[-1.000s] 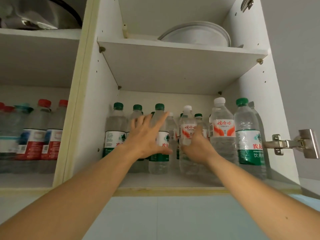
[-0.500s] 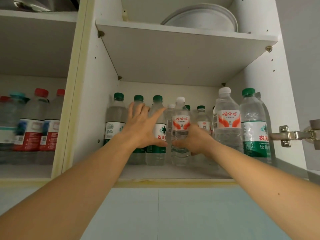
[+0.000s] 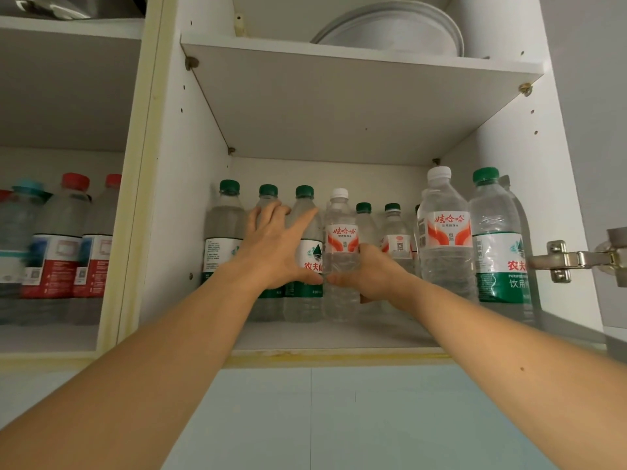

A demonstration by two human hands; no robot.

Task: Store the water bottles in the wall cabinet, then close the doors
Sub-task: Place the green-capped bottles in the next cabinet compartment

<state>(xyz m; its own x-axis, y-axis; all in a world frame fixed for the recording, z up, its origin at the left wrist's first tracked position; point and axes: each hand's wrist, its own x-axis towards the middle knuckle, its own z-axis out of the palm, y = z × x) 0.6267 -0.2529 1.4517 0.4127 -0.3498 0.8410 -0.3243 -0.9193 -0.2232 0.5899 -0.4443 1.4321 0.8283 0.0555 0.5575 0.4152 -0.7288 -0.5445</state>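
The wall cabinet's lower shelf [image 3: 339, 337] holds several water bottles. My right hand [image 3: 369, 273] grips a white-capped bottle with a red and white label [image 3: 341, 232], standing upright mid-shelf. My left hand [image 3: 274, 245] lies flat, fingers spread, against the green-capped bottles [image 3: 305, 212] to its left; its thumb touches the white-capped bottle. A bigger white-capped bottle [image 3: 441, 232] and a green-capped bottle [image 3: 492, 245] stand at the right front. More small bottles [image 3: 393, 228] stand behind.
The left compartment holds red-capped bottles [image 3: 64, 249]. White plates [image 3: 400, 28] sit on the upper shelf. A metal door hinge [image 3: 570, 259] sticks out at the right, with the open door's edge beyond it. Pale blue wall below the cabinet.
My right hand has slid the white-capped bottle leftward until it stands beside the green-capped bottles under my left hand. The view has tilted slightly upward.
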